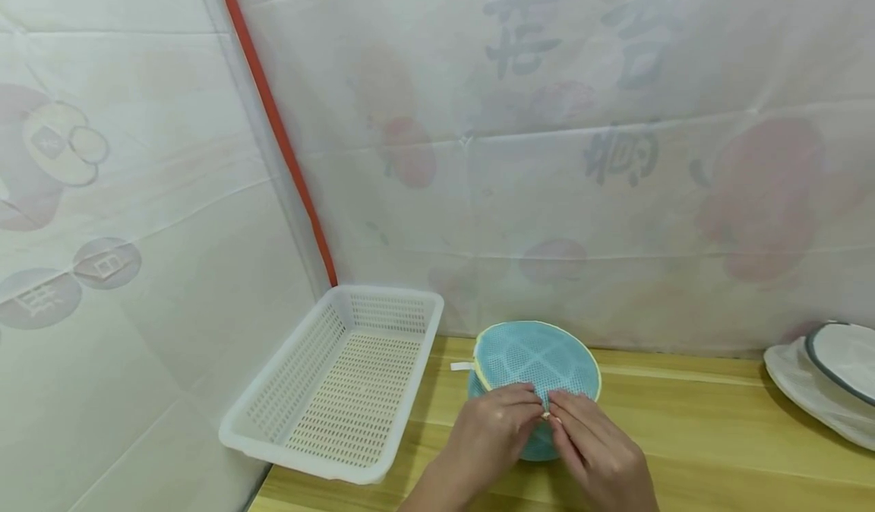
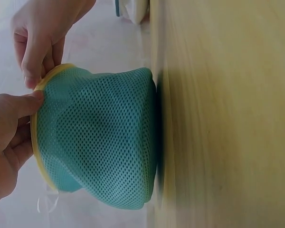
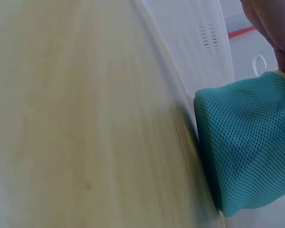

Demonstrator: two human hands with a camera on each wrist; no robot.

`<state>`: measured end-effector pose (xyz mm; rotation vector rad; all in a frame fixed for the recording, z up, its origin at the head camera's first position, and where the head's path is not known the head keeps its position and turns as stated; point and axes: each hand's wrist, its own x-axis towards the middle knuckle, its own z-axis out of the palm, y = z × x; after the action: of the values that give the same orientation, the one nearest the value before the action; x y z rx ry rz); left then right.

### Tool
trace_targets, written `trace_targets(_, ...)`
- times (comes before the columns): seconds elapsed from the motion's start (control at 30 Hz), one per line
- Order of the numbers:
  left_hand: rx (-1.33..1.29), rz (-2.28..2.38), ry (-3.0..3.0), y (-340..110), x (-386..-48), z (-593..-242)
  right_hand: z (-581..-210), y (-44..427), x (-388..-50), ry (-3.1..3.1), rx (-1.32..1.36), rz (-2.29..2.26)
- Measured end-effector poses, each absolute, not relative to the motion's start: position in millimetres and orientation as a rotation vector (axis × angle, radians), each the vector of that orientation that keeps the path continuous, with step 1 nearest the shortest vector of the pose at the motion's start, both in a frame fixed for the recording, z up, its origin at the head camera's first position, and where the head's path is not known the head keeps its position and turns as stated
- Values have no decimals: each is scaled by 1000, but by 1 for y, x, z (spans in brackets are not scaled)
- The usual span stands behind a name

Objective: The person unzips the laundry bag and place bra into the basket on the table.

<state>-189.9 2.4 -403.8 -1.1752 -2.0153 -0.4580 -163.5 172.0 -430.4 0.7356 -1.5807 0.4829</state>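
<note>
The wooden table (image 1: 683,413) carries a white basket (image 1: 307,463) at its far left corner and, to the right near the far edge, a blue mesh bag (image 1: 536,349). The head view shows its round top; the left wrist view, its side. The left hand (image 1: 488,432) and right hand (image 1: 604,451) angle inward, fingertips close together, pinching the near yellow rim (image 2: 34,130). Right wrist shows its white tag (image 3: 259,65) looped.

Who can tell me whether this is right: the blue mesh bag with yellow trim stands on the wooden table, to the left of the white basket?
The side is wrong: the head view shows the blue mesh bag with yellow trim standing on the wooden table, to the right of the white basket.
</note>
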Motion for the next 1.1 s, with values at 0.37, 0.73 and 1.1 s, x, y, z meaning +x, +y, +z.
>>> trace_targets(0.37,-1156,-507,-2020,-3,-195,-403,-431,177,-163,-1570,688,464)
trace_targets(0.73,-1098,-571,-2032,-13,-204,-403,-427,174,-162,-1543,698,460)
trace_targets(1.1,-1030,-624,-2099,-16,-210,-406,-426,168,-163,-1498,743,476)
